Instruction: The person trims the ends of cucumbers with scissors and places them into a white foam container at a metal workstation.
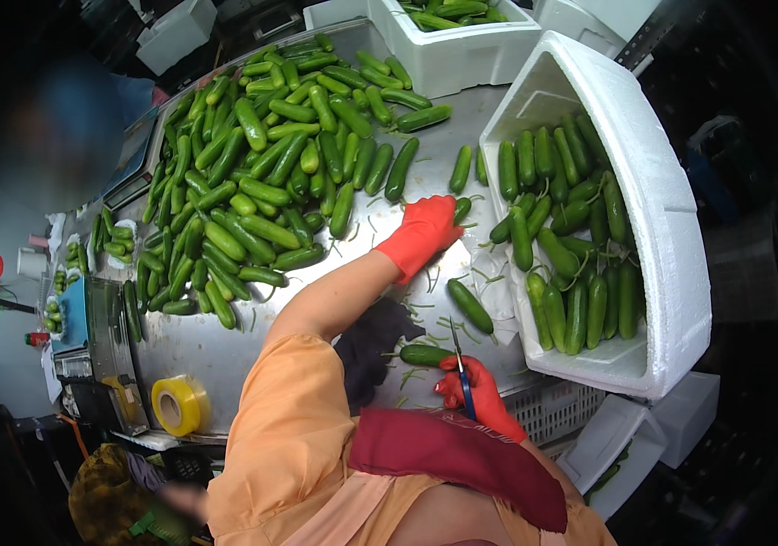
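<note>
My left hand [428,228], in a red rubber glove, is closed around a small cucumber [462,211] over the steel table. Most of that cucumber is hidden by the glove. My right hand [479,392], gloved in red too, grips scissors [464,383] with blue handles, their blades pointing away from me. A cucumber [424,355] with its stem lies against the right hand's fingers. Another cucumber [471,306] rests between the two hands, beside cut stems [438,339]. To the right, a white foam box [669,225] on its side holds cucumbers [576,314] in rows.
A large heap of cucumbers [252,184] covers the table's [177,348] far left. Yellow tape [180,406] and a scale-like device [105,341] stand at the left edge. A dark cloth [372,348] lies under my left arm. Another foam box [460,58] stands behind.
</note>
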The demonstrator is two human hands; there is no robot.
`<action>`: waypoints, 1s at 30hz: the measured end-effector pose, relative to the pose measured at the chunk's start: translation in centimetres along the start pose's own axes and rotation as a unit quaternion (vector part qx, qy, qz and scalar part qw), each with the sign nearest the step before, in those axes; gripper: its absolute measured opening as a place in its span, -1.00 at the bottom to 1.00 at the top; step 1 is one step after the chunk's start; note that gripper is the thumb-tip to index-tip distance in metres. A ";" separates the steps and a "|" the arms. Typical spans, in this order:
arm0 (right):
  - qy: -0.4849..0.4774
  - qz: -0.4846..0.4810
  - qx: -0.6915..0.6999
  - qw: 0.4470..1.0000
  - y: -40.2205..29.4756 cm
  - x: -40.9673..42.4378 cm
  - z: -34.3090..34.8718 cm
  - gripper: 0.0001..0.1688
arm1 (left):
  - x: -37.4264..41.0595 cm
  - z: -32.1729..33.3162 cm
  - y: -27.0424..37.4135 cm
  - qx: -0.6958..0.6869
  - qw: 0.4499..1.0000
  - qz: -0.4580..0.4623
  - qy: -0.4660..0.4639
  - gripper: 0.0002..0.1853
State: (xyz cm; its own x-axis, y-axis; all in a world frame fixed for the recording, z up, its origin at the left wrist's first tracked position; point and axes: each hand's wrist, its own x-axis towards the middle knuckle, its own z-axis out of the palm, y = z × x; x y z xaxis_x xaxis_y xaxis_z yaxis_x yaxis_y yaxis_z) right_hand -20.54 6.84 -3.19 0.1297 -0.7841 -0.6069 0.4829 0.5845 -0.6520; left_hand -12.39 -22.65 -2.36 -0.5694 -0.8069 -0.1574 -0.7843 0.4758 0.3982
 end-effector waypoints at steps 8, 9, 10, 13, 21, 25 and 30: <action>0.013 0.015 -0.019 1.000 -1.3 -0.6 0.4 -0.56 | 2.5 -5.5 -3.8 0.085 0.962 0.236 0.105 -0.68; 0.012 0.012 -0.015 1.000 -1.2 -0.6 0.4 -0.55 | 2.9 -6.1 -5.0 0.095 0.921 0.327 0.190 -0.70; 0.012 0.010 -0.009 1.000 -0.8 -0.5 0.2 -0.55 | 6.1 -4.6 -5.5 0.102 0.943 0.289 0.129 -0.68; 0.030 -0.017 -0.041 0.999 -0.7 0.0 0.5 -0.61 | 9.9 -2.7 -5.9 0.073 0.924 0.361 0.104 -0.65; 0.008 -0.034 -0.005 0.999 0.7 0.6 -0.8 -0.50 | 9.5 -2.8 -3.8 0.165 0.941 0.284 0.081 -0.75; 0.034 -0.032 0.042 0.998 1.0 0.4 -0.6 -0.54 | 8.9 -1.4 -3.8 0.153 0.969 0.185 0.051 -0.78; 0.075 -0.049 0.019 0.996 -1.1 -0.4 0.5 -0.59 | 6.4 -1.6 -1.4 0.042 0.988 0.140 0.041 -0.69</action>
State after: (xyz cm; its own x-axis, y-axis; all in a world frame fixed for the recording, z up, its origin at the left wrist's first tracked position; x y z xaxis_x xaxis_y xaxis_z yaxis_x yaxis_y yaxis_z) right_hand -20.68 6.37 -1.98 -0.0483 -0.7952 -0.6045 0.5198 0.4967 -0.6950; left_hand -14.58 -29.00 -2.51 -0.7475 -0.6639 0.0231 -0.6192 0.7089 0.3379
